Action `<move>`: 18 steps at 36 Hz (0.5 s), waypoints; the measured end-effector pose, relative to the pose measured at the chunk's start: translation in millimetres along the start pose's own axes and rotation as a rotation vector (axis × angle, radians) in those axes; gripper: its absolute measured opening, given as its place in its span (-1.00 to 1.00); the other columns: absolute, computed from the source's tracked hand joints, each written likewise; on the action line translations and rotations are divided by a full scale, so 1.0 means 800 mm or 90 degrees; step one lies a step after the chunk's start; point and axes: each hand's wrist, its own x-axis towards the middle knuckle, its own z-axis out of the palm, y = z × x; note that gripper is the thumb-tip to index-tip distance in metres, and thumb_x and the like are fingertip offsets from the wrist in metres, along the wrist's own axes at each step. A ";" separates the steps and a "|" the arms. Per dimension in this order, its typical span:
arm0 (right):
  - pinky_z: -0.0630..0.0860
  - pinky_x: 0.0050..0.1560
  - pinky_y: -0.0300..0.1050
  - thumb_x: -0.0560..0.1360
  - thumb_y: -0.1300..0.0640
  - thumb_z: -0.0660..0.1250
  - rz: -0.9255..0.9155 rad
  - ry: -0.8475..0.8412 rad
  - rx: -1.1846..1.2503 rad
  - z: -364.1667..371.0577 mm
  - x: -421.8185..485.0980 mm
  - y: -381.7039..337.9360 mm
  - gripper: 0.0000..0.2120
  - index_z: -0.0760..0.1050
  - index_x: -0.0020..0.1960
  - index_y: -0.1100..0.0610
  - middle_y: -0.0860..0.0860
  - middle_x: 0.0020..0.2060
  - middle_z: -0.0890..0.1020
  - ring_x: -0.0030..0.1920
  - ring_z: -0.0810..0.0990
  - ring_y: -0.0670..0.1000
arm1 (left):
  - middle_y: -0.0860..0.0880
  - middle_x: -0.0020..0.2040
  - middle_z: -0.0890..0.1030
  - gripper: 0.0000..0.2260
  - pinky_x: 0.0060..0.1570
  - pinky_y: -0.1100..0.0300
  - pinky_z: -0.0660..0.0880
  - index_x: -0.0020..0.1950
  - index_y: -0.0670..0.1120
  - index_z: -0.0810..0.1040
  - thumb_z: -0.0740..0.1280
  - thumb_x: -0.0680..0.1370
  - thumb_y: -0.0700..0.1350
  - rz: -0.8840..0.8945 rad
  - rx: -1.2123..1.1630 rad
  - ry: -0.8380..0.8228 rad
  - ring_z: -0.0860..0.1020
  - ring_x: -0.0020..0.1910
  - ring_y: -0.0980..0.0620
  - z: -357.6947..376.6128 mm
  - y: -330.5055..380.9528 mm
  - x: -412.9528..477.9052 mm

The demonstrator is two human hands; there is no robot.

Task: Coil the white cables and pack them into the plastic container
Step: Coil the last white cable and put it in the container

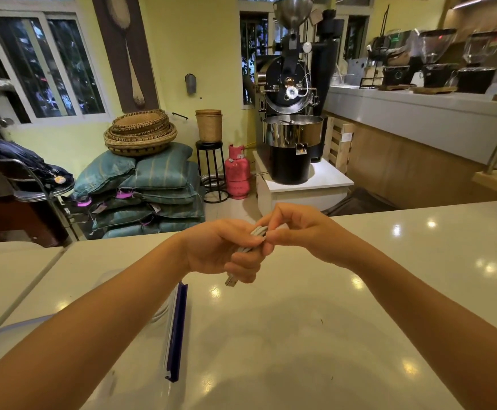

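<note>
A bundled white cable (258,235) is held above the pale, glossy desk (300,335), its strands gathered in the closed fingers of the left hand (222,247) with a metal USB plug (231,281) sticking out below that fist. The right hand (297,229) meets it from the other side, fingertips pinched on the upper end of the same bundle. To the left, partly hidden under the left forearm, a clear plastic container (1,338) with a dark blue edge strip (177,329) rests on the desk.
</note>
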 end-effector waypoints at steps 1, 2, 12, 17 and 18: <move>0.48 -0.10 -0.26 0.48 0.29 0.26 0.007 0.013 -0.013 0.000 0.000 0.001 -0.78 0.41 -0.29 0.06 0.25 -0.15 0.57 -0.11 0.54 -0.02 | 0.09 -0.43 0.52 -0.88 -0.35 0.34 0.43 -0.08 -0.15 0.52 0.27 0.50 -0.10 -0.007 0.023 0.021 0.47 -0.48 0.19 0.000 0.002 -0.001; 0.48 -0.12 -0.27 0.48 0.28 0.26 0.013 0.025 -0.026 0.001 0.001 0.003 -0.78 0.40 -0.29 0.05 0.14 -0.22 0.56 -0.16 0.53 -0.05 | 0.10 -0.45 0.50 -0.87 -0.35 0.34 0.40 -0.10 -0.14 0.51 0.28 0.50 -0.09 -0.012 0.048 0.051 0.45 -0.49 0.19 0.000 0.005 -0.003; 0.52 -0.11 -0.27 0.51 0.23 0.22 0.093 0.111 0.005 0.004 0.010 0.014 -0.80 0.43 -0.29 0.10 0.01 -0.31 0.54 -0.25 0.53 -0.07 | 0.05 -0.51 0.39 -0.77 -0.43 0.34 0.37 -0.16 -0.15 0.43 0.04 0.60 -0.20 0.005 0.167 0.414 0.35 -0.50 0.15 0.006 0.013 -0.001; 0.49 -0.25 -0.40 0.48 0.30 0.26 0.114 0.047 0.040 0.004 0.006 0.020 -0.81 0.53 -0.25 0.09 -0.05 -0.30 0.58 -0.33 0.55 -0.19 | 0.06 -0.53 0.37 -0.76 -0.46 0.33 0.42 -0.14 -0.17 0.43 0.03 0.61 -0.20 0.039 0.113 0.475 0.35 -0.53 0.16 0.003 0.008 0.002; 0.48 -0.27 -0.41 0.46 0.29 0.28 0.110 0.050 0.028 0.005 0.006 0.022 -0.82 0.53 -0.25 0.08 -0.05 -0.31 0.58 -0.34 0.55 -0.20 | 0.06 -0.53 0.36 -0.76 -0.45 0.32 0.42 -0.15 -0.17 0.43 0.02 0.61 -0.20 0.041 0.108 0.485 0.34 -0.54 0.16 0.003 0.006 0.004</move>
